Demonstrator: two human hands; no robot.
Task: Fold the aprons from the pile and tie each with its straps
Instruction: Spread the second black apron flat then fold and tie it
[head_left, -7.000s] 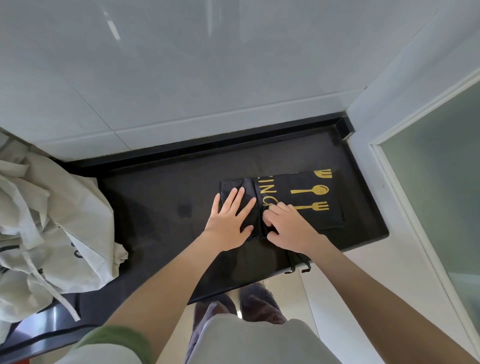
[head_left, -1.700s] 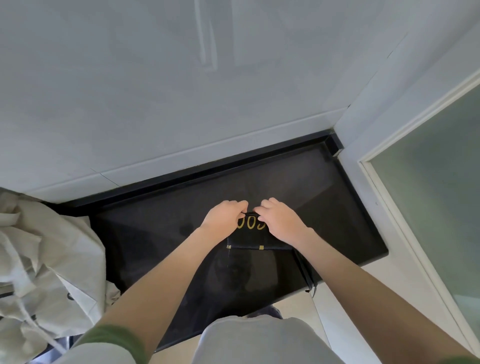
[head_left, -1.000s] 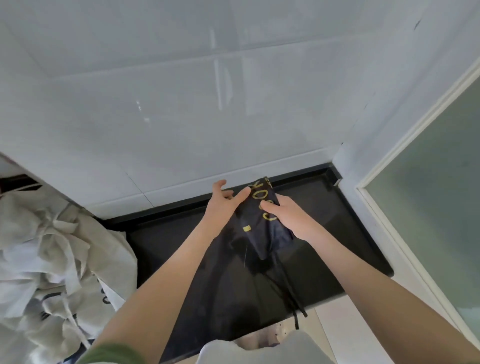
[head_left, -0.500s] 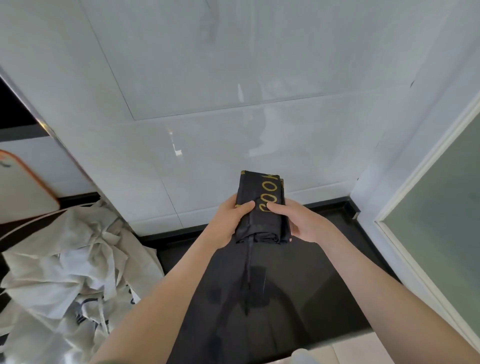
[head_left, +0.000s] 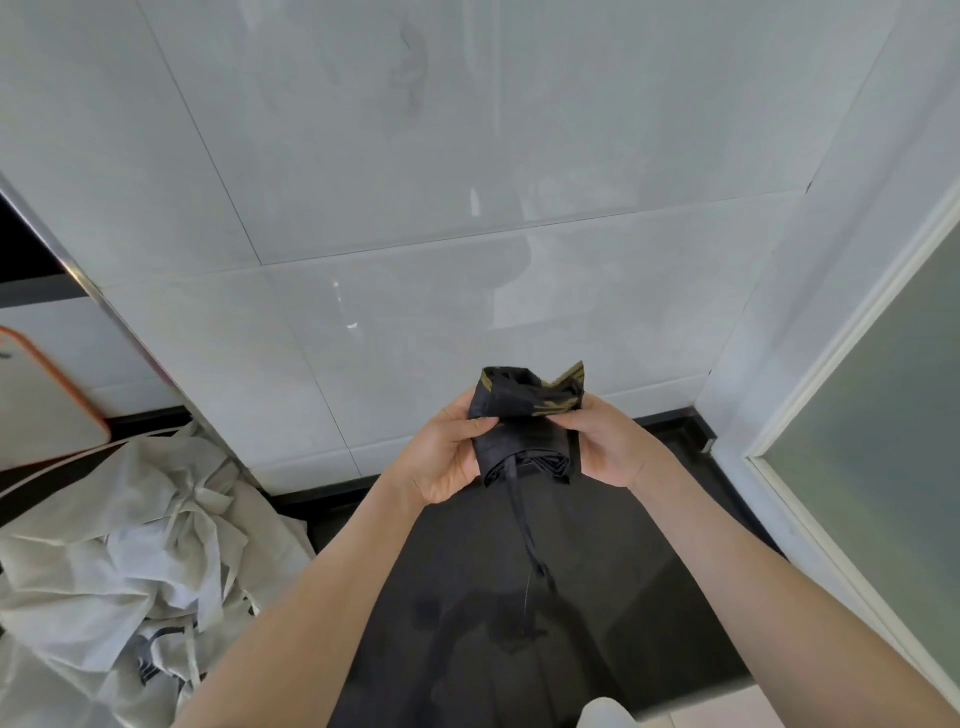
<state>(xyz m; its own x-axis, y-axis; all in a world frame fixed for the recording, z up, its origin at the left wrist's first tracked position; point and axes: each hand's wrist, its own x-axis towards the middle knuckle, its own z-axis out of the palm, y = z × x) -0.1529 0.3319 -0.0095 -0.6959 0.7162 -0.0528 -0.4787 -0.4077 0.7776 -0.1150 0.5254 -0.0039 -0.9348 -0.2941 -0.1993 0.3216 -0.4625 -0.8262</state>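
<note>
Gripping the folded black apron (head_left: 524, 415) between them, the left hand (head_left: 447, 457) and right hand (head_left: 608, 447) hold it up above the counter (head_left: 649, 571). Its straps (head_left: 525, 530) dangle below the hands, not yet tied, I reckon. A pale pile (head_left: 130, 545) waits left of the left hand, unfolded.

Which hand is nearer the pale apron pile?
Left. The left hand grips the folded black apron on the side facing the pale apron pile, apart from it; the right hand grips the far side.
</note>
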